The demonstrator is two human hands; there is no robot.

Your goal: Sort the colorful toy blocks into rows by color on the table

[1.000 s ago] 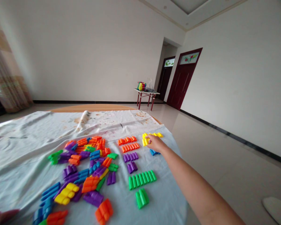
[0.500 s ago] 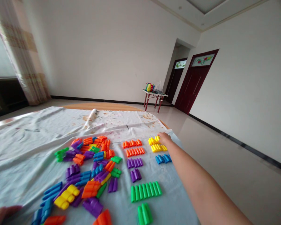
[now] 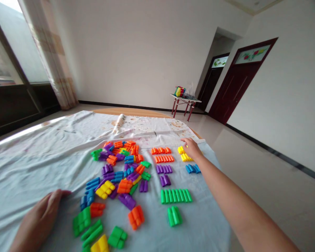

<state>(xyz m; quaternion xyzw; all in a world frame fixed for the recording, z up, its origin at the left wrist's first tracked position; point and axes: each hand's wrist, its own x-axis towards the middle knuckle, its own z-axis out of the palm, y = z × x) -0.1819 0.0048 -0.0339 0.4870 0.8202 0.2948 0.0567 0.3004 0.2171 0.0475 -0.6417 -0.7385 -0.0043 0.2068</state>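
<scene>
My right hand (image 3: 191, 147) reaches far out over the pale cloth (image 3: 42, 154), its fingers spread and resting on the yellow blocks (image 3: 185, 157) of the sorted rows. Just below lie blue blocks (image 3: 192, 168). Left of them run orange rows (image 3: 162, 154), purple rows (image 3: 164, 169) and green rows (image 3: 175, 195). My left hand (image 3: 40, 215) lies flat and open on the cloth near the front left, beside a loose heap of mixed coloured blocks (image 3: 118, 171). Neither hand holds anything.
The cloth covers a round table whose edge falls off at the right (image 3: 212, 154). A rolled paper tube (image 3: 118, 122) lies at the far side. A small red-legged table (image 3: 185, 100) with bags stands by dark doors (image 3: 238, 80). A curtain (image 3: 52, 56) hangs left.
The view swung left and down, bringing my left hand into sight. My right hand shifted from the blue and yellow blocks to the far yellow row; the yellow blocks now lie in tidy rows.
</scene>
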